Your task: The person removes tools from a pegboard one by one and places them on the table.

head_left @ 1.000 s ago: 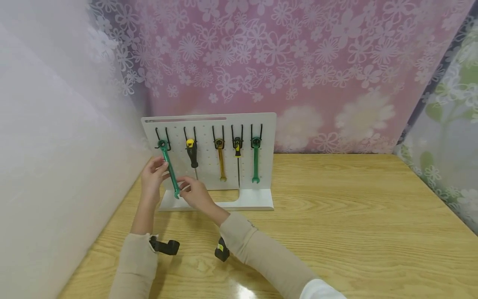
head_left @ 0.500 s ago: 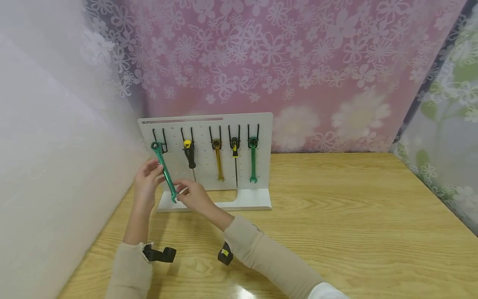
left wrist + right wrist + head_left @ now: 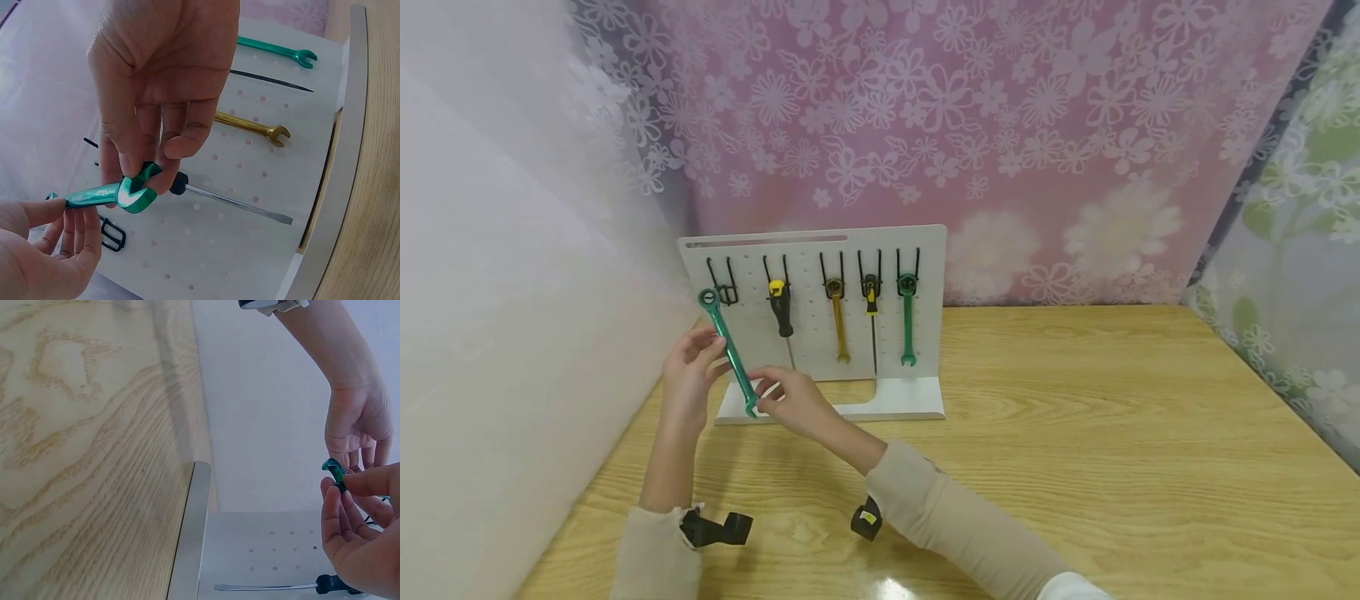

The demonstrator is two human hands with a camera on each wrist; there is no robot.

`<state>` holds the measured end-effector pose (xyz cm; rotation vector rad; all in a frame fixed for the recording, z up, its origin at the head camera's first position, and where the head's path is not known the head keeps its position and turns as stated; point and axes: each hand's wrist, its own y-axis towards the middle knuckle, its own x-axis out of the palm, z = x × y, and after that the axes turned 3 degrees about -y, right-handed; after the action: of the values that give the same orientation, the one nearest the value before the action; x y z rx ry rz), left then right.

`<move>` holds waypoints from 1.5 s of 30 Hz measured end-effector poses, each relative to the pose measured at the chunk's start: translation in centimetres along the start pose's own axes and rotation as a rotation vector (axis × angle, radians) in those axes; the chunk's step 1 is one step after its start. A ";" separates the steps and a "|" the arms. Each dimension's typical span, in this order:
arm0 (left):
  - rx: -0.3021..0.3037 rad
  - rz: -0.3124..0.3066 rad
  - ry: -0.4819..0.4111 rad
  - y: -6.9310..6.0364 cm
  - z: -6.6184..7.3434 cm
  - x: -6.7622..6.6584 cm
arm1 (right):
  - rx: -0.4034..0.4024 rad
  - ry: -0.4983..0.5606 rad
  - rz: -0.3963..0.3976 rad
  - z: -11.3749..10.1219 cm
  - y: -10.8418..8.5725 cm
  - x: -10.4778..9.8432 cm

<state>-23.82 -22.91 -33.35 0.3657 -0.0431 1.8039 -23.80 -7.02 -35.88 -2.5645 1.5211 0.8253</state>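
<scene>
A green combination wrench (image 3: 733,357) slants in front of the white pegboard, its ring end just left of the leftmost black hook (image 3: 727,292) and apart from it. My left hand (image 3: 688,375) pinches the shaft between thumb and fingers. My right hand (image 3: 796,404) pinches the open-jawed lower end. In the left wrist view, the right hand (image 3: 169,62) comes from above onto the wrench's open end (image 3: 137,190), while the left hand (image 3: 53,256) holds the shaft. The right wrist view shows the right hand (image 3: 365,531) at the green tip (image 3: 336,472).
The white pegboard (image 3: 812,350) stands on the wooden table (image 3: 1075,433). On its other hooks hang a black-yellow screwdriver (image 3: 781,308), a gold wrench (image 3: 839,325), a thinner screwdriver (image 3: 872,304) and another green wrench (image 3: 907,321). A white wall (image 3: 550,250) rises close on the left.
The green wrench's ring end has come off the leftmost hook and moved left and toward me. Both hands have moved slightly back and down with it, keeping their grips.
</scene>
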 end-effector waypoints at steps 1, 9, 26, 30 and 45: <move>0.004 -0.006 -0.006 -0.2 0.1 0.1 | -0.006 0.003 -0.001 0.0 -0.1 -0.1; 0.075 -0.060 -0.018 -1.5 0.9 1.7 | -0.048 0.022 0.025 -0.1 -1.7 -1.5; 0.113 -0.214 -0.002 -3.0 0.5 7.1 | -0.125 0.012 0.145 -0.2 -6.5 -5.9; 0.114 -0.243 -0.003 -3.3 0.3 8.3 | -0.141 0.006 0.167 -1.0 -7.7 -7.0; 0.101 -0.313 -0.001 -4.0 -1.1 12.5 | -0.179 -0.006 0.242 3.8 -9.6 -9.5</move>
<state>-22.94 -9.90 -31.70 0.4208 0.1005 1.4996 -21.01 6.68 -36.89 -2.5237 1.8625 1.0368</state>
